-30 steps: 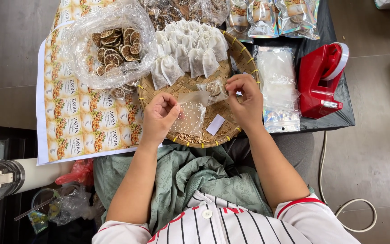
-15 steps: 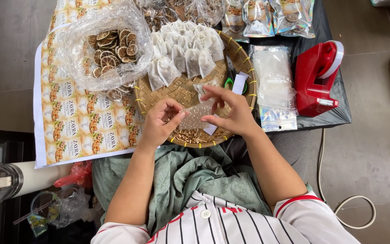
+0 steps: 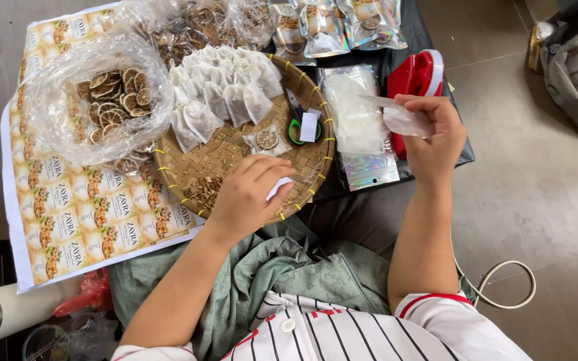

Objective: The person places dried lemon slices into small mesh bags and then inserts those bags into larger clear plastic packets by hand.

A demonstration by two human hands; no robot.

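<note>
In the head view, a small clear pouch [image 3: 401, 119] is pinched between the fingers of the right hand [image 3: 433, 137], in front of the red sealer [image 3: 415, 83]. A white slip [image 3: 277, 188] is touched by the curled fingers of the left hand [image 3: 249, 197], over the woven tray [image 3: 225, 157].

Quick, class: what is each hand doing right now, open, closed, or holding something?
Left hand: curled over the woven tray, fingers on a small white slip.
Right hand: closed, pinching a small clear pouch by the red sealer.
</note>
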